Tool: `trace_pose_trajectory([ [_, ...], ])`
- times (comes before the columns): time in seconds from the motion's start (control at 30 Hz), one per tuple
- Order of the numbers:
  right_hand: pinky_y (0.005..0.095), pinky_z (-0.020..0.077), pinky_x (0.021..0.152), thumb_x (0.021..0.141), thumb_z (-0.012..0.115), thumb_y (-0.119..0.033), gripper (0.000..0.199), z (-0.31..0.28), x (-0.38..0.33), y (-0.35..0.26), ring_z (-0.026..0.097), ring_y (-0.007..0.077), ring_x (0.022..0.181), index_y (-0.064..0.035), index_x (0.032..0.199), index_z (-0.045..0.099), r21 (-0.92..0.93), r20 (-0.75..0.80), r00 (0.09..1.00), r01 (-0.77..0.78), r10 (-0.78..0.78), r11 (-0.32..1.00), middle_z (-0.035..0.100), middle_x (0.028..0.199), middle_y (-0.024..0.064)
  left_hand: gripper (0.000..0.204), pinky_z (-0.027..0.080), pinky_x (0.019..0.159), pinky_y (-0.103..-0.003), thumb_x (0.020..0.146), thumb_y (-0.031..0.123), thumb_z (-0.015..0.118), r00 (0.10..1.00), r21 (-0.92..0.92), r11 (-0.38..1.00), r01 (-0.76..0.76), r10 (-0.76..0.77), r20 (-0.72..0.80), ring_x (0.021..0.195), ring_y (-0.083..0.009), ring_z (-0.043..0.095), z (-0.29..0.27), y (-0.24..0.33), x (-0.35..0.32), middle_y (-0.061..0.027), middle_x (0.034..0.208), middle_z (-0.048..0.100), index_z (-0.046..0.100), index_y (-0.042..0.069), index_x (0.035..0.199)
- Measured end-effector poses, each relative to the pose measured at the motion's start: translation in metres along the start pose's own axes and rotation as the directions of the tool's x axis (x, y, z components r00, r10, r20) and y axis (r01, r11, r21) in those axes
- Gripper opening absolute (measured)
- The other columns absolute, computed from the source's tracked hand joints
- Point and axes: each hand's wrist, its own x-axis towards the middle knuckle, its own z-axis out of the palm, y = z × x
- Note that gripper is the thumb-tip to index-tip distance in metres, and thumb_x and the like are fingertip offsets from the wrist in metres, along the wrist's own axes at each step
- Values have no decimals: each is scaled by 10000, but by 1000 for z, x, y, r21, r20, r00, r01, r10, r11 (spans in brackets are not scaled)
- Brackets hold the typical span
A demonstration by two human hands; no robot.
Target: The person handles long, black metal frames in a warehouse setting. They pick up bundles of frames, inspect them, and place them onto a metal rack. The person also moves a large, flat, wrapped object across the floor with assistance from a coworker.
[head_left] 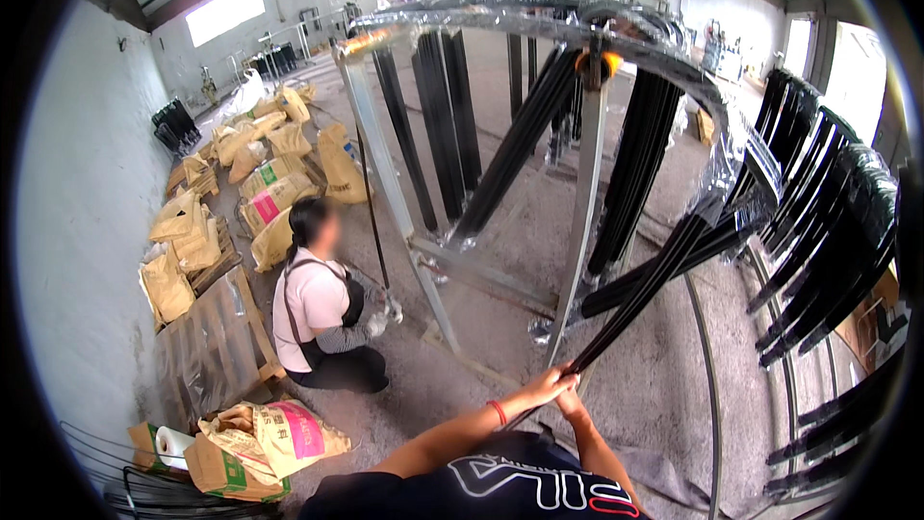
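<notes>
My left hand (547, 387), with a red band at the wrist, is closed round the lower end of a bundle of long black strips (643, 300). Close beside it, my right hand (569, 399) is closed on the same bundle. The strips slant up and away to the right, toward the plastic-wrapped top rail (707, 87) of a metal rack. A grey rack post (581, 202) stands just beyond my hands. Another wrapped black bundle (664, 274) lies slantwise behind mine. My fingers partly hide the strip ends.
A person (316, 303) in gloves crouches left of the rack, holding a thin black strip (373, 217). Paper sacks (279, 183) and wooden pallets (217, 337) line the left wall. Black strips (828, 221) hang in rows at right. A sack (279, 438) sits near left.
</notes>
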Motion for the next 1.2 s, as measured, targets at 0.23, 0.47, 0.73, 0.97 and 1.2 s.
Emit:
trace_pose_trajectory([
  [0.23,268,401,615,739,604,-130,215,-5,7,8,428,105,756,-84,855,429,-10,9,1000,-10,10,1000,433,811,-2,249,395,644,-259,875,274,477,1000,-53,999,13,-12,16,673,-106,454,1,2,3,-7,688,477,493,37,801],
  [0.47,270,405,626,739,605,-131,226,-2,10,15,433,107,763,-85,872,427,-10,25,999,-33,33,999,438,822,0,246,397,640,-264,873,262,480,999,-1,1000,31,-31,-32,668,-108,460,3,15,-2,-14,699,494,496,28,801],
  [0.73,296,403,707,752,606,-166,289,3,0,-22,380,128,875,-85,927,391,-126,-41,997,53,-59,991,380,913,20,281,395,631,-256,874,307,471,998,-82,997,9,-14,-57,668,-104,461,-3,11,2,-9,698,492,524,34,831],
  [0.97,354,394,724,767,560,-148,304,-5,24,66,419,170,829,-30,986,384,-118,-295,942,131,-161,984,411,887,115,301,419,586,-276,860,328,456,963,101,977,188,-163,-213,600,-127,511,12,17,3,-26,615,523,530,51,766],
  [1.2,321,376,863,725,627,-217,471,-13,34,-7,495,278,996,-96,1151,466,-25,-296,955,25,-32,999,473,1144,188,289,389,521,-281,853,280,479,955,-55,998,-16,-1,-295,541,-138,494,19,57,32,-45,556,488,500,24,722],
])
